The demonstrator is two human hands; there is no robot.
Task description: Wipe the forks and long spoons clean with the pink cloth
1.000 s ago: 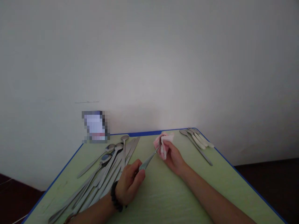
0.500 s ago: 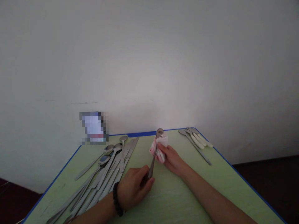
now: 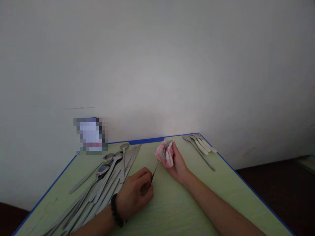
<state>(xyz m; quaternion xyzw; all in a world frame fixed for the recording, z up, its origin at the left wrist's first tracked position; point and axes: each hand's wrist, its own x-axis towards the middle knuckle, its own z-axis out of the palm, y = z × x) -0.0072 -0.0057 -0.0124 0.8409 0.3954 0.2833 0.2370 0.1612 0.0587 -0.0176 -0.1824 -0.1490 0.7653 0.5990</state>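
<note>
My left hand [image 3: 136,186], with a dark beaded bracelet on the wrist, pinches the handle end of a metal spoon [image 3: 157,166] above the table. The spoon is turned edge-on and slants away to the upper right. Its bowl end rests in a crumpled pink and white cloth [image 3: 168,158], which my right hand [image 3: 179,167] grips, fingers mostly hidden behind it. To the left of my left hand lies a heap of metal spoons and knives [image 3: 108,186], partly covered by my forearm.
On the right lie a long metal spoon [image 3: 200,154] and several pieces of cutlery with cream handles [image 3: 202,147]. A blurred-out phone-like screen [image 3: 90,133] leans on the wall [image 3: 157,65] at the back left. Blue edging borders the pale green table [image 3: 177,209].
The spoon has turned from its bowl facing me to nearly edge-on. The cloth now sits behind the bowl, and my right palm has rolled upward. The view has shifted slightly to the right.
</note>
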